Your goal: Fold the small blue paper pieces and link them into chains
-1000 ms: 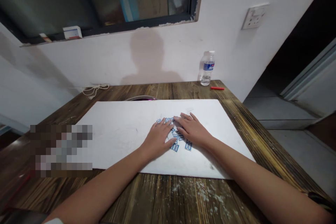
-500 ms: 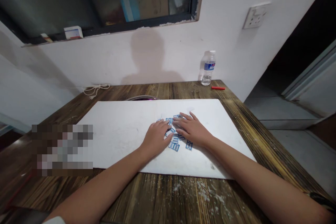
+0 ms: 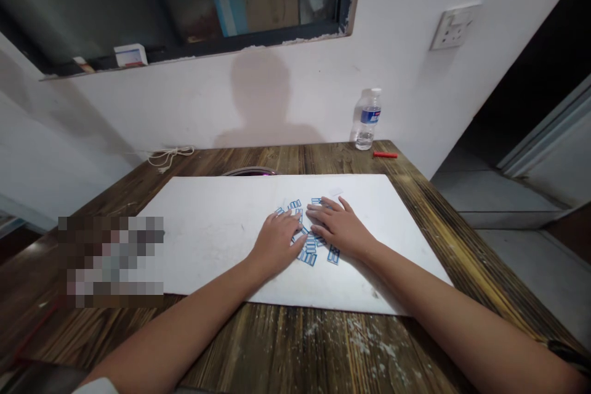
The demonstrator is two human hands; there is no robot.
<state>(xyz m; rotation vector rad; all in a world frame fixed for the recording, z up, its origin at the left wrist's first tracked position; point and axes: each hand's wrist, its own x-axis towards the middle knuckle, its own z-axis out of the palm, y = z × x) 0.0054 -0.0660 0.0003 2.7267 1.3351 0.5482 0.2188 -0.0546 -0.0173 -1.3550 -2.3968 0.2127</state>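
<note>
Several small flat pieces with blue outlines [image 3: 308,257] lie scattered on a white board [image 3: 207,228]. My left hand [image 3: 276,236] rests palm down over the left side of them, its fingers stretched out and touching some. Over the right side lies my right hand [image 3: 339,226], flat with fingers spread, covering part of the pieces. Between the two hands more pieces show, some overlapping. What lies under the palms is hidden.
A clear water bottle [image 3: 368,120] stands at the table's back right, beside a red stick-like item [image 3: 385,154]. A white cord [image 3: 170,157] lies at the back left. Behind the board a round rim [image 3: 249,170] peeks out. A blurred patch covers the left.
The hands have shifted slightly apart at the fingertips. Some blue-outlined pieces between and beyond the fingers have spread, with one group now further from the others.
</note>
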